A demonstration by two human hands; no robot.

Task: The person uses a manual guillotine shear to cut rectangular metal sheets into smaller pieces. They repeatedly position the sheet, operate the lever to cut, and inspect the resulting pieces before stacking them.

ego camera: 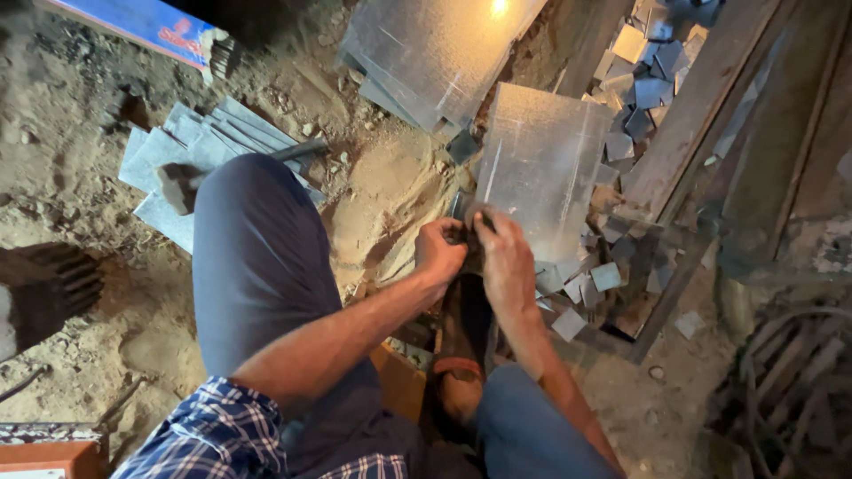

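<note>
Nearest the camera, a blue-and-white checked shirt sleeve (217,435) and dark trousers knee (253,248) fill the lower view. Beyond them, the left hand (439,253) and right hand (504,257) both close on the bottom edge of a thin, shiny grey rectangular metal sheet (541,160), standing tilted over a heap of small square metal offcuts (612,266). It looks light, springy and sharp-edged; best gripped along its lower edge.

Dim, warm light; glare on metal sheets (444,44)
</note>
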